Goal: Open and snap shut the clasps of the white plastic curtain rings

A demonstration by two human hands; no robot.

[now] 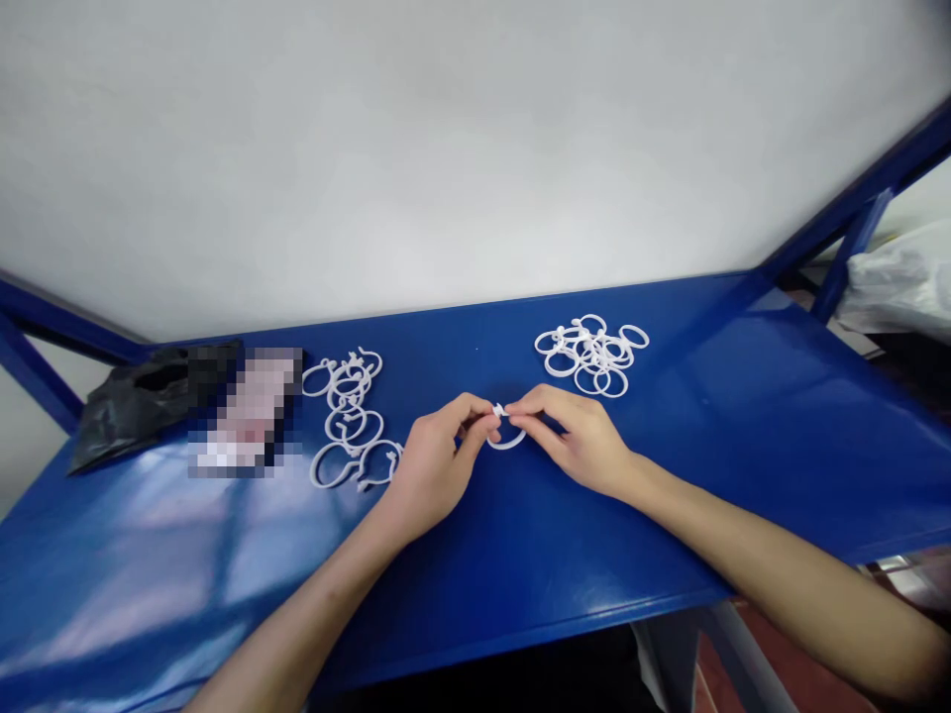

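Note:
A white plastic ring [506,445] with a small clasp is held between both hands, just above the blue table. My left hand [444,451] pinches it near the clasp with thumb and fingertips. On the other side, my right hand [576,433] grips the ring's edge between thumb and index finger. The fingertips cover part of the clasp, so I cannot tell whether it is fastened. To the left lies a loose group of white rings [357,428], several with visible gaps. A pile of white rings [594,355], looking mostly closed, lies beyond my right hand.
The blue table [475,555] stands against a pale wall [475,149]. At its left end are a black plastic bag [141,396] and a blurred-out flat pinkish object [249,411]. Blue metal frame bars rise at both sides. A whitish plastic bag [902,277] is at far right.

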